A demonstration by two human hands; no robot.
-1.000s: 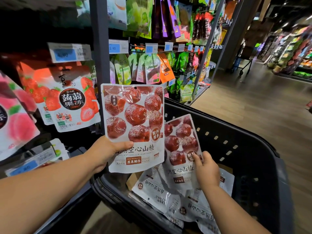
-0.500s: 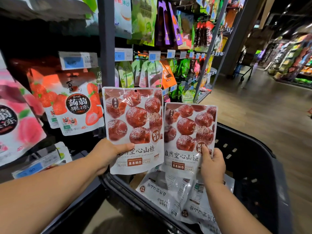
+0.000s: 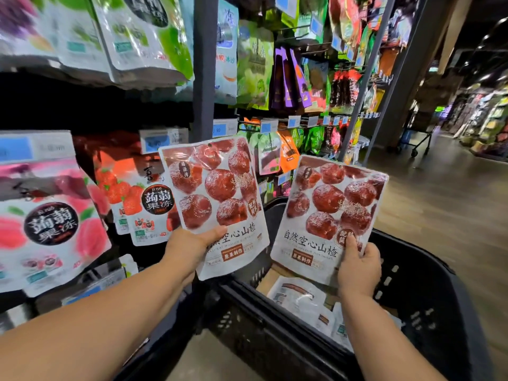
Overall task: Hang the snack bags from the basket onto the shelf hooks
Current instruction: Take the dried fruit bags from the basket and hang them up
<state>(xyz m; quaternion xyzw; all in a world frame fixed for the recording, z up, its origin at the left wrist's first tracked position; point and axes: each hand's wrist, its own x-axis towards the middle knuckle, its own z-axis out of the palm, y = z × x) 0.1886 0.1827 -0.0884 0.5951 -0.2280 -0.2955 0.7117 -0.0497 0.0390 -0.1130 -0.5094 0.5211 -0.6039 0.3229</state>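
Head view: the black basket (image 3: 428,312) sits low in front of the person, with more pale snack bags (image 3: 299,295) lying flat inside it. Above its left rim the left hand (image 3: 192,248) grips the first hawthorn bag (image 3: 217,193) near the bottom, thumb across the front and fingers behind. Over the basket's middle the right hand (image 3: 358,268) pinches the second hawthorn bag (image 3: 327,215) at its lower right corner, thumb on the front. Both bags are upright, apart, and not on hooks.

Left of the basket hang strawberry jelly bags (image 3: 148,204) and a peach jelly bag (image 3: 49,224) under blue price tags (image 3: 158,140). A grey shelf post (image 3: 204,64) rises behind the first hawthorn bag.

The second hawthorn bag reads 自然空心山楂, with a red label 原果制作. The jelly bags read 蒟蒻果冻.
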